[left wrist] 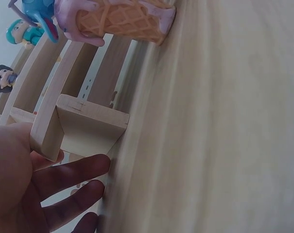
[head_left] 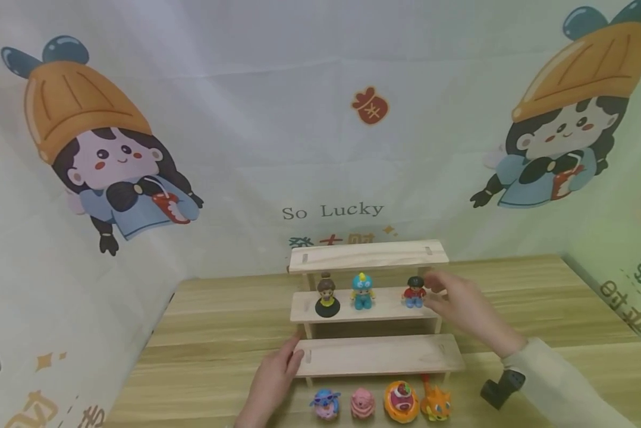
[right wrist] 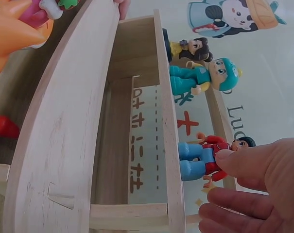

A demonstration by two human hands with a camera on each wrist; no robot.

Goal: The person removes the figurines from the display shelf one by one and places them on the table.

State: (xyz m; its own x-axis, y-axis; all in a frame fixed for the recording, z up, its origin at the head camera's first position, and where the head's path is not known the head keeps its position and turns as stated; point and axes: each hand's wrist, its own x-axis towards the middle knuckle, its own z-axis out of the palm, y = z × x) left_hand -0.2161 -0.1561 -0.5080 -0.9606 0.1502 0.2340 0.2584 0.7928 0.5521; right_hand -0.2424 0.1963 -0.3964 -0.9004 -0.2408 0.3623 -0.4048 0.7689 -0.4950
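Observation:
A three-step wooden display stand [head_left: 379, 355] stands on the table. My left hand [head_left: 275, 377] holds the left end of its lowest board between thumb and index finger; in the left wrist view the other fingers [left wrist: 71, 170] stretch loosely beside the support. On the middle step stands a toy figure in a red jacket and black cap [head_left: 414, 292]. My right hand [head_left: 462, 306] is at its right side, fingers spread, thumb against or just in front of it. A teal-suited figure [head_left: 362, 292] and a brown-haired figure on a black base [head_left: 327, 297] stand farther left on that step.
Before the stand sit a blue toy on an ice-cream cone [head_left: 326, 404], a pink toy [head_left: 362, 404], an orange round toy [head_left: 402, 402] and an orange spiky toy [head_left: 437, 404]. A printed cloth [head_left: 245, 119] hangs behind the table [head_left: 208, 333].

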